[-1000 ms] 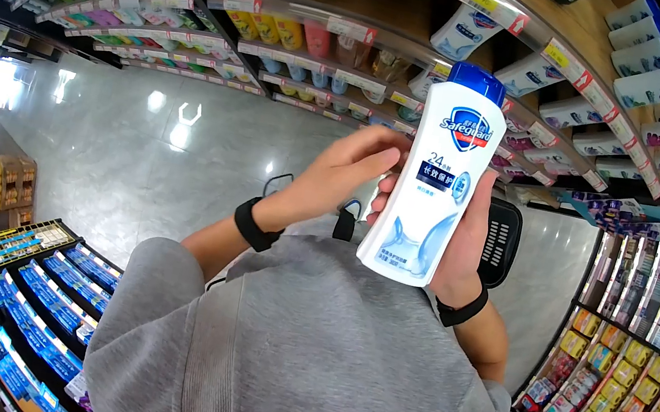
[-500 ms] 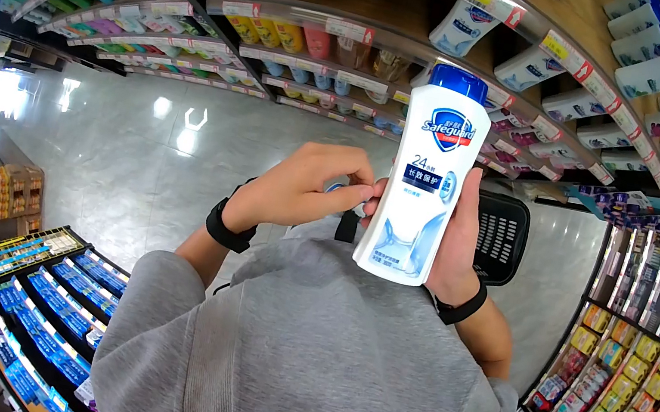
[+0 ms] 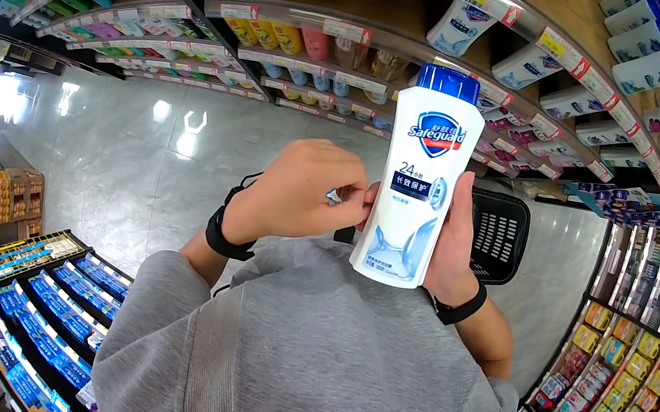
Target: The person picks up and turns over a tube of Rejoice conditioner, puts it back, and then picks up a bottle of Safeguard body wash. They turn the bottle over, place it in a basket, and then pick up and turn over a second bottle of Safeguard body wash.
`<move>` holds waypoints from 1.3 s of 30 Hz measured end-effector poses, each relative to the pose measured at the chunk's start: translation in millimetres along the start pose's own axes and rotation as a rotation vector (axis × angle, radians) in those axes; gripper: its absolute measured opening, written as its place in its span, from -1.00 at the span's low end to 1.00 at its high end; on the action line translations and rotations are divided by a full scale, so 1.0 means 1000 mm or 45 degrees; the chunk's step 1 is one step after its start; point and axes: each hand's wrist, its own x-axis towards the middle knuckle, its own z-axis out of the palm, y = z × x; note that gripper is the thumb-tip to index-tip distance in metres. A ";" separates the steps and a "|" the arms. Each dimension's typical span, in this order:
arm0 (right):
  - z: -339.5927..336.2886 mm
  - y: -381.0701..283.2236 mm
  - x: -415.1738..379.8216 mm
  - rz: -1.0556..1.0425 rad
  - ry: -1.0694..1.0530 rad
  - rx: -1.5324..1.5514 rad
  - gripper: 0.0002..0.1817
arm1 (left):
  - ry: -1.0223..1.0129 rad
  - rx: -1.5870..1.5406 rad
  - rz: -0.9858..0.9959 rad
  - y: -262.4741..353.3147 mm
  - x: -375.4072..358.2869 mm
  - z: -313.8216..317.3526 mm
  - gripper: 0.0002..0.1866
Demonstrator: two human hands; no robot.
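A white Safeguard body wash bottle [image 3: 409, 211] with a blue cap is upright before my chest, its label facing the camera. My right hand [image 3: 455, 249] is wrapped round it from behind, thumb along the right side and fingertips showing at the left edge. Close to that left edge, my left hand [image 3: 302, 193] is closed, thumb and fingers bent together near the right fingertips. Whether anything sits in this pinch I cannot make out; a small pale-blue patch shows between the fingers.
A black shopping basket [image 3: 501, 239] stands on the grey tiled floor [image 3: 127, 163] behind my right hand. Ahead, shelves [image 3: 308, 23] carry bottles and price tags. Blue boxes fill a low rack [image 3: 48, 325] at lower left; packaged goods fill another rack [image 3: 616, 376] at right.
The bottle has shifted slightly left and stands a little straighter. My left hand has turned a little, its fingers curling in more. The right hand keeps its hold.
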 end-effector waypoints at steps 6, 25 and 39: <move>0.005 0.002 -0.001 -0.064 0.101 -0.101 -0.12 | 0.174 0.192 0.026 0.002 -0.002 0.009 -0.87; 0.010 0.003 0.001 -0.084 0.084 -0.138 -0.13 | 0.199 0.170 -0.112 0.001 -0.005 0.008 -0.91; 0.004 0.009 0.005 -0.040 0.124 -0.118 -0.10 | 0.133 0.009 -0.157 -0.002 -0.006 0.004 -0.91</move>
